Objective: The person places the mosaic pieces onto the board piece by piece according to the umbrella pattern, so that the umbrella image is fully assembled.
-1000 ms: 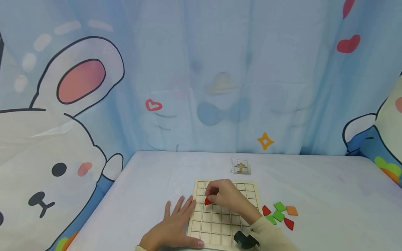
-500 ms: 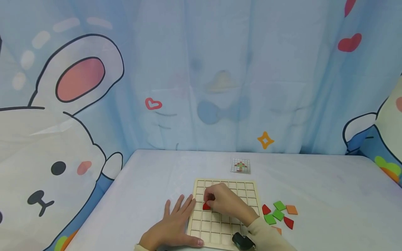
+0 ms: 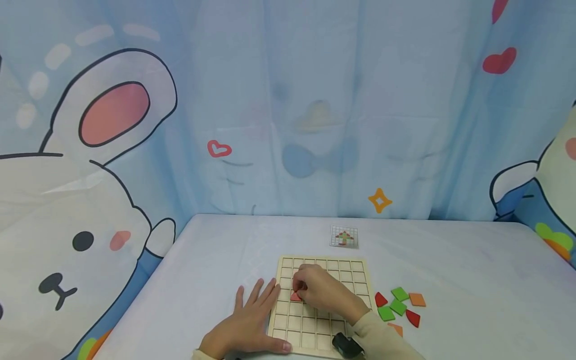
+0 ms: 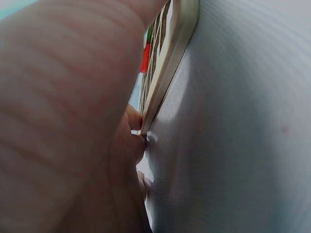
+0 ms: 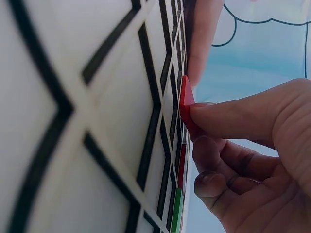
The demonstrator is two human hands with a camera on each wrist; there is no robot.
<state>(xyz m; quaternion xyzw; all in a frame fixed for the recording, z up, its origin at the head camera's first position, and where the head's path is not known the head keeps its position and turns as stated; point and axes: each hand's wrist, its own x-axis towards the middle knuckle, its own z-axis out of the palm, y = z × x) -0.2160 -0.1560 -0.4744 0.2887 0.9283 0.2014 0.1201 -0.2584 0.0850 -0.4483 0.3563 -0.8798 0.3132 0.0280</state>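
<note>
A pale wooden grid board (image 3: 309, 341) lies on the white table. My right hand (image 3: 325, 291) is over its left part, pinching a red tile with a curved edge (image 3: 295, 297) between thumb and fingers. In the right wrist view this red tile (image 5: 186, 103) stands tilted, right at the board's surface. Another red tile (image 5: 182, 165) and a green tile (image 5: 176, 209) sit in the grid beside it; my right hand hides them in the head view. My left hand (image 3: 250, 322) rests with fingers spread, fingertips and thumb along the board's left and near edges.
Right of the board lie several loose tiles: green ones (image 3: 398, 306), orange ones (image 3: 417, 299) and red ones (image 3: 412, 318). Behind the board is a small card (image 3: 344, 237) with a coloured grid pattern. A printed blue curtain (image 3: 315, 100) hangs behind the table.
My right hand has shifted slightly nearer and left with the red tile, then stayed almost in place while the tile's angle changed. My left hand has kept its place.
</note>
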